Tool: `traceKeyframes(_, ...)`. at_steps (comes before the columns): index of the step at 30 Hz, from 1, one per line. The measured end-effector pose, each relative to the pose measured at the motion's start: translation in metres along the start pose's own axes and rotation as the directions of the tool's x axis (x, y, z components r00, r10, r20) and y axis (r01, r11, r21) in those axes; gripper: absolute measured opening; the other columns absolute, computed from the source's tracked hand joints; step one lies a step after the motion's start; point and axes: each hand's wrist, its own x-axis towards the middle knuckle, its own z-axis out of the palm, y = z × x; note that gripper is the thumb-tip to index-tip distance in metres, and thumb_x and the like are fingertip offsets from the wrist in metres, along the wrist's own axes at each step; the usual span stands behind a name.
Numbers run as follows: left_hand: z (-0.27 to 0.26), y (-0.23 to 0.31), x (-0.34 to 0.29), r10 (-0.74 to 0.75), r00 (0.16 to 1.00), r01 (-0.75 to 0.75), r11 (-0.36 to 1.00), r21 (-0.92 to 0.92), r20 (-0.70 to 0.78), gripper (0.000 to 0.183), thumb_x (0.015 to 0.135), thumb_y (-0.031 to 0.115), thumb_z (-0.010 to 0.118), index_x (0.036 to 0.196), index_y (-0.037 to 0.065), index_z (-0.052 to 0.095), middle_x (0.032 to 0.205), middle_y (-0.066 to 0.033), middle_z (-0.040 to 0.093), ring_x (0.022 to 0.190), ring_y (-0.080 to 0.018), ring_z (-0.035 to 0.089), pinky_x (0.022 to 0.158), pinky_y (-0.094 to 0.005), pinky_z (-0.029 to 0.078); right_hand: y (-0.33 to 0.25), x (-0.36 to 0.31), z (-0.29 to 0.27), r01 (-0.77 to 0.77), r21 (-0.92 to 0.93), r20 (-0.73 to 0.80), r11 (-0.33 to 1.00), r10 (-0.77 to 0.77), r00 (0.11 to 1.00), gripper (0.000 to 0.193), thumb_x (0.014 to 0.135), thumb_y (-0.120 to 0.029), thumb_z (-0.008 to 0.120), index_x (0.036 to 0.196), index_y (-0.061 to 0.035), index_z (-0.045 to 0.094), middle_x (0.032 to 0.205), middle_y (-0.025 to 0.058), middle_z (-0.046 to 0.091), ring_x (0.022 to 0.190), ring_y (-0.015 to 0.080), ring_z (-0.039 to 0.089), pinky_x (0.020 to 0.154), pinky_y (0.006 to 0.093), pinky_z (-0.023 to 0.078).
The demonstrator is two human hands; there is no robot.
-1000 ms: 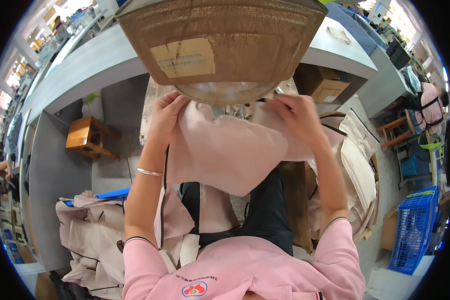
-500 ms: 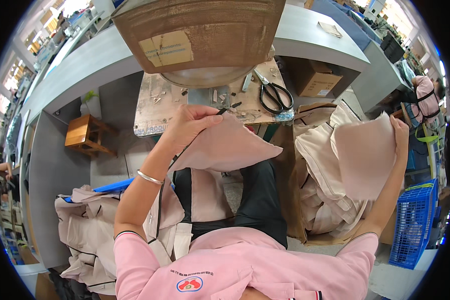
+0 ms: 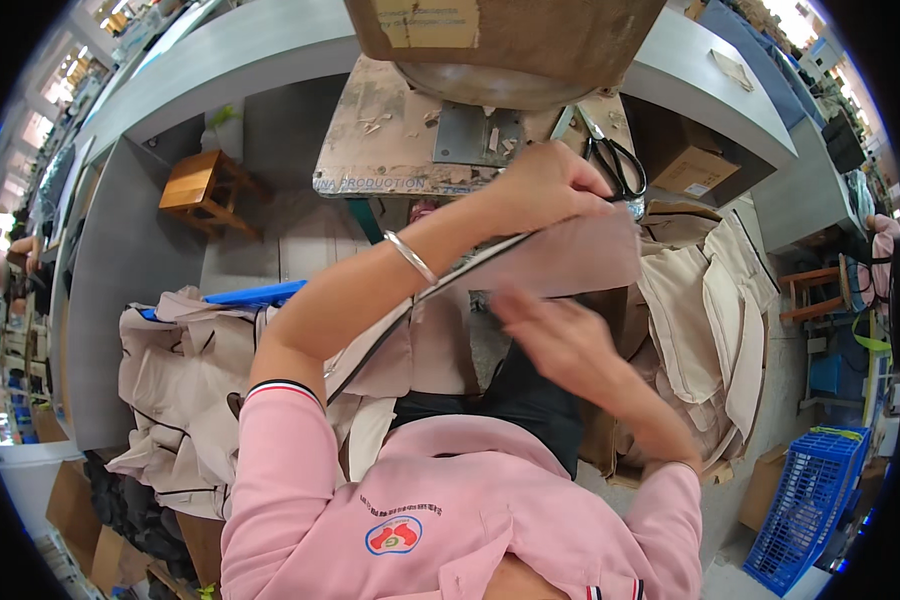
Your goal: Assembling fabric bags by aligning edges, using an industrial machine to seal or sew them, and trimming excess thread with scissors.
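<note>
My left hand (image 3: 552, 188), a silver bangle on its wrist, is closed on the top edge of a pale pink fabric piece (image 3: 580, 250). Black trim lines that edge and runs back under my left forearm toward the cloth at my left side. Just below the fabric is my right hand (image 3: 562, 345), its fingers smeared by motion, so whether they grip anything is unclear. More pale cloth (image 3: 440, 345) lies over my lap. At my right, a cardboard box (image 3: 598, 440) is heaped with beige fabric pieces (image 3: 685, 320).
Black-handled scissors (image 3: 618, 165) and scraps lie on the worn work board (image 3: 370, 150) ahead, beneath a large carton (image 3: 510, 45). A cloth pile (image 3: 175, 400) is at my left, with a wooden stool (image 3: 205, 190) beyond. A blue plastic basket (image 3: 808, 505) stands far right.
My left hand has moved right with the fabric. My right hand has come in from the far right, and the separate panel it held is no longer seen in it. The view has shifted.
</note>
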Motion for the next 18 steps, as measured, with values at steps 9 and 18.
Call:
traceKeyframes(9,0.01,-0.017,-0.122,0.182,0.926,-0.113,0.97,0.215,-0.332,0.062,0.083,0.017,0.075,0.139,0.006,0.051,0.139,-0.0181,0.055,0.128,-0.0304,0.053,0.107,-0.0366,0.041,0.022,0.064,0.021,-0.216,-0.062,-0.11,0.974,0.208,0.972,0.013,0.082,-0.009,0.066,0.094,-0.0069,0.063,0.086,0.0053,0.06,0.064,0.0228,0.064,0.053,0.034,0.051)
traceKeyframes(18,-0.017,-0.067,-0.136,-0.254,0.94,0.176,0.933,-0.313,-0.228,0.026,0.094,0.01,0.067,0.116,-0.003,0.067,0.1,-0.0004,0.07,0.091,-0.0045,0.055,0.083,-0.0222,0.048,0.062,0.086,-0.044,-0.521,0.007,-0.239,0.853,0.508,0.828,0.01,0.082,-0.014,0.074,0.089,-0.0067,0.07,0.081,0.0089,0.066,0.066,0.0286,0.064,0.059,0.0351,0.05)
